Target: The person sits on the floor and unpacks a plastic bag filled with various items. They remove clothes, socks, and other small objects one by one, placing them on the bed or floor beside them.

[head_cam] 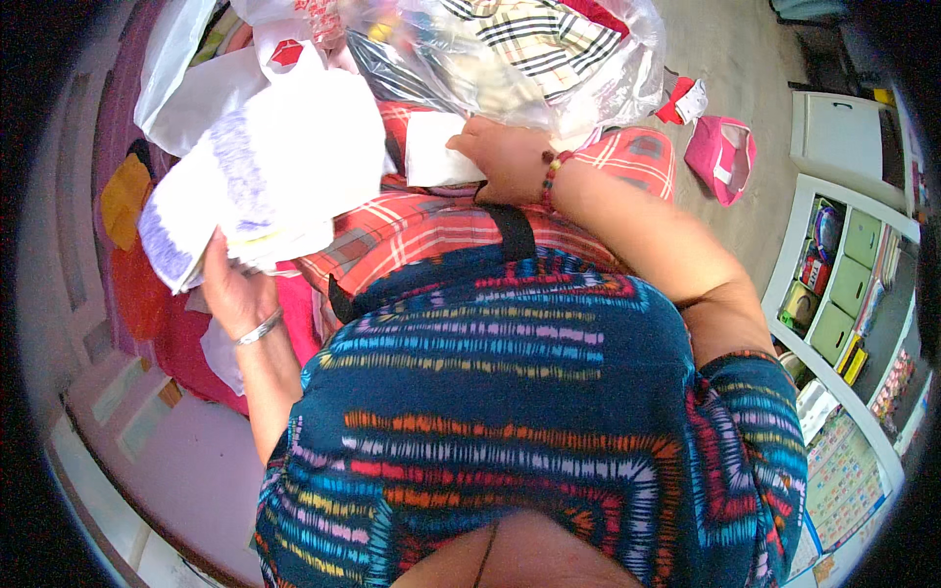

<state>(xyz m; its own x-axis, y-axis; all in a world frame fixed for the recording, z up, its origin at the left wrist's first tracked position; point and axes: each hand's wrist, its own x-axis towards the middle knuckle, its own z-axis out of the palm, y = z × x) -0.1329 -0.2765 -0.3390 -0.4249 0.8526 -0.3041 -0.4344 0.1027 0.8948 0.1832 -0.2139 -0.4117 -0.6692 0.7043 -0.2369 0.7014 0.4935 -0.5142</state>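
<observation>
My left hand, with a silver bangle at the wrist, grips the lower edge of a white cloth item with bluish-purple patches; overexposure hides its exact kind. My right hand, wearing a beaded bracelet, rests palm down at the right edge of a small white cloth or packet over my lap. The fingers are apart; whether they pinch it is unclear. Red plaid fabric covers my lap. Just beyond my right hand lies a clear plastic bag holding a cream plaid garment.
White plastic bags stand at the upper left. Orange cloth and bright pink cloth lie at the left. A pink fabric basket and small red and white items are on the floor, near a white shelf unit at the right.
</observation>
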